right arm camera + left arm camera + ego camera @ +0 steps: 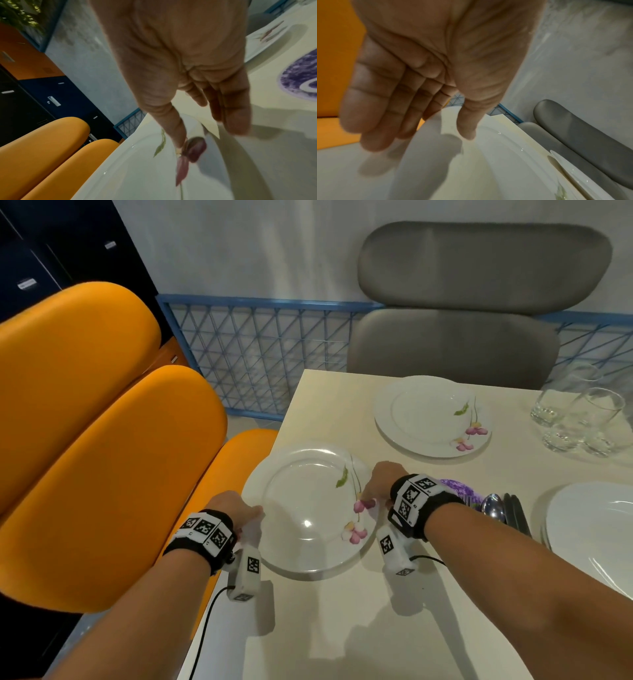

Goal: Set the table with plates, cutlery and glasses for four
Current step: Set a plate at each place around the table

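Observation:
A white plate (308,508) with a pink flower print lies at the left edge of the cream table (342,628), in front of the orange seat. My left hand (239,510) holds its left rim: in the left wrist view the thumb (467,134) lies on top of the plate (488,169) and the index finger goes under the edge. My right hand (375,491) holds the right rim, its thumb (176,135) on the plate (137,175) by the pink flower and its fingers (236,121) beside the edge. I cannot tell whether the plate touches the table.
A second flowered plate (424,416) sits before the grey chair (462,302). Several glasses (579,416) stand at the far right. A stack of white plates (589,518), cutlery (493,506) and a purple coaster (455,486) lie right of my hands. Orange chair (102,440) on the left.

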A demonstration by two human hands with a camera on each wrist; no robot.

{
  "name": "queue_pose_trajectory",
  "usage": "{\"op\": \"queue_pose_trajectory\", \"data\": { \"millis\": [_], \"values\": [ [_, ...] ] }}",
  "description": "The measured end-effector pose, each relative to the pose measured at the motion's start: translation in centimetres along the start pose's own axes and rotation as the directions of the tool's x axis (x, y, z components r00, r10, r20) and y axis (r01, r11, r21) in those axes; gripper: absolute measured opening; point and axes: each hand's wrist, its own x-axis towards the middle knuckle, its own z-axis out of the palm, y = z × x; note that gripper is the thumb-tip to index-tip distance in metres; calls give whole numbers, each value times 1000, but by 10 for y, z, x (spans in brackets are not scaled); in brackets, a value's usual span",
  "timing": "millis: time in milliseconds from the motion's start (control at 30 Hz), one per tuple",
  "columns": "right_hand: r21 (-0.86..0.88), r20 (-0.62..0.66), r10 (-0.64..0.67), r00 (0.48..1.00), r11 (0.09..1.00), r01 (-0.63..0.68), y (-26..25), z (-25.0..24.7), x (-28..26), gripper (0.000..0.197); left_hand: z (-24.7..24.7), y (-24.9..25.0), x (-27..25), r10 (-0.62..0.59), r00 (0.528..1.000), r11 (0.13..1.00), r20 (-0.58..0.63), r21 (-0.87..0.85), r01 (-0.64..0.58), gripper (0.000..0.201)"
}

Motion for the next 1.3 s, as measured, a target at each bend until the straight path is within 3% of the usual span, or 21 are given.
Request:
{"op": "queue_pose_trajectory", "data": {
  "millis": [133, 233, 367, 467, 600, 700, 767, 867, 933, 1033, 1100, 1200, 1300],
  "values": [
    [107, 142, -29, 990, 994, 14, 8, 22, -6, 23, -1, 10, 16, 108, 990, 982, -95, 165, -91, 37],
    [271, 153, -33, 988, 962, -9, 9, 25, -5, 19, 0, 10, 21, 107, 989, 988, -106, 123, -94, 54],
    [153, 68, -21, 997, 988, 10, 8, 14, -3, 18, -2, 6, 16, 81, 997, 995, -10, 57, -81, 74],
    [144, -4, 11, 1000, 989, -11, 6, 13, 3, 19, -4, 2, 5, 28, 998, 997, 58, -69, -24, 64],
    [177, -128, 20, 992, 984, 3, 7, 11, 8, 30, -3, 1, -3, 13, 1000, 1000, 6, -22, -13, 30],
    [194, -215, -3, 977, 980, 46, 9, 10, 9, 28, -1, -1, -4, -8, 1000, 1000, -19, 8, 8, 41],
    [167, -224, 22, 974, 986, 16, 10, 10, 5, 13, 1, -2, -3, -34, 999, 999, -15, 27, 35, 40],
    [131, -69, 22, 997, 991, -13, 12, 15, 2, 24, -1, 2, 0, -28, 999, 998, -38, 62, 31, 34],
    [101, 19, -16, 1000, 995, 14, 13, 19, -1, 27, -1, 9, 1, 3, 1000, 999, -25, 42, -2, 53],
    [16, 10, -51, 999, 999, 51, 12, 23, -5, 32, -1, 12, 0, 43, 999, 998, 18, 43, -44, 67],
    [35, -18, -49, 999, 998, 49, 12, 22, -3, 34, -1, 12, -4, 15, 999, 1000, 34, -19, -14, 61],
    [22, -64, -26, 998, 999, 27, 11, 18, 0, 17, 0, 12, -7, -5, 999, 999, 34, -51, 7, 31],
    [-9, -140, -19, 990, 1000, 18, 12, 16, 8, 21, 2, 11, -5, -15, 1000, 997, -1, -82, 15, 33]
  ]
}}
